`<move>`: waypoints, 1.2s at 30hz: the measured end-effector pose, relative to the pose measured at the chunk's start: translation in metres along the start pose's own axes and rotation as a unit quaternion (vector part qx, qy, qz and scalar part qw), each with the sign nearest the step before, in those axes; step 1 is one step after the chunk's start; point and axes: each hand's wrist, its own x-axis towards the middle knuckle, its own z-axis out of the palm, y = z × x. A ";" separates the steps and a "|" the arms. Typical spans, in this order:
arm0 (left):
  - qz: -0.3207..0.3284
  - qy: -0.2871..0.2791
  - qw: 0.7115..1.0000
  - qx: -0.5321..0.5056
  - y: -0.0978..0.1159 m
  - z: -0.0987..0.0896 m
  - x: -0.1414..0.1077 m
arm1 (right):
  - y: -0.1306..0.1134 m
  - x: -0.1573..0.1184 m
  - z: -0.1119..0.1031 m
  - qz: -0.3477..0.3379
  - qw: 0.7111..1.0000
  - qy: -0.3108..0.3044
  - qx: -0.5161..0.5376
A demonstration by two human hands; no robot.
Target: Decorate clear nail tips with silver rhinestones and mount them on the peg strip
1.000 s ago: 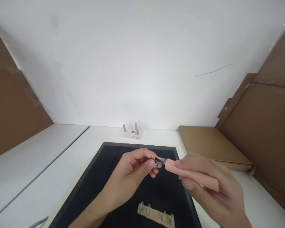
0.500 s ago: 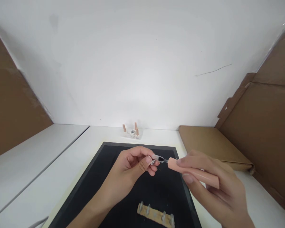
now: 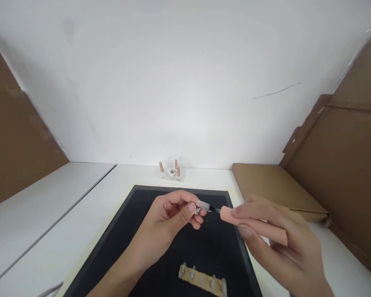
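My left hand (image 3: pixel 170 222) pinches a small silver holder (image 3: pixel 198 210) between thumb and fingers, with a clear false nail tip (image 3: pixel 203 205) beside the fingertips, pointing right. My right hand (image 3: pixel 284 243) grips the peach handle of a nail polish brush (image 3: pixel 256 226). Its dark bristles (image 3: pixel 214 208) touch or lie right at the free end of the nail tip, which looks dark there. Below the hands, a tan strip (image 3: pixel 202 279) carries several upright clear nail tips on a black mat (image 3: pixel 160 264). How the nail tip joins the holder is hidden by my fingers.
A clear tray (image 3: pixel 170 177) with peach-capped bottles (image 3: pixel 178 171) stands at the back, near the white wall (image 3: pixel 185 82). A flat cardboard box (image 3: pixel 266 181) lies at the back right. Cardboard panels (image 3: pixel 343 173) rise on both sides.
My right hand and the brush have shifted slightly right, the bristles drawing toward the nail tip's free end. My left hand has barely moved.
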 end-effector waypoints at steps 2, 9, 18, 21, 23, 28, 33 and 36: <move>0.000 -0.001 1.000 0.000 0.000 0.000 -0.001 | 0.000 0.001 0.000 -0.001 1.000 0.000 -0.003; 0.008 -0.004 1.000 -0.003 0.000 -0.001 0.000 | 0.001 0.001 0.000 -0.008 1.000 0.004 -0.004; -0.007 0.012 1.000 -0.005 0.003 -0.004 0.003 | 0.002 -0.006 0.004 -0.003 1.000 0.021 0.023; -0.005 0.010 1.000 -0.012 0.004 -0.003 0.004 | 0.001 -0.003 0.004 -0.017 0.999 0.000 0.033; -0.006 0.009 1.000 -0.016 0.003 -0.001 0.005 | 0.001 0.000 0.003 -0.016 0.999 -0.015 0.031; -0.011 0.013 1.000 -0.023 0.003 0.002 0.005 | 0.000 0.003 0.000 -0.016 0.999 -0.031 -0.005; -0.014 0.013 0.999 -0.025 0.005 0.003 0.004 | 0.000 0.003 -0.001 -0.022 0.999 -0.028 -0.028; -0.014 0.013 1.000 -0.021 0.005 0.002 0.004 | 0.000 0.001 0.000 -0.019 0.999 -0.024 -0.035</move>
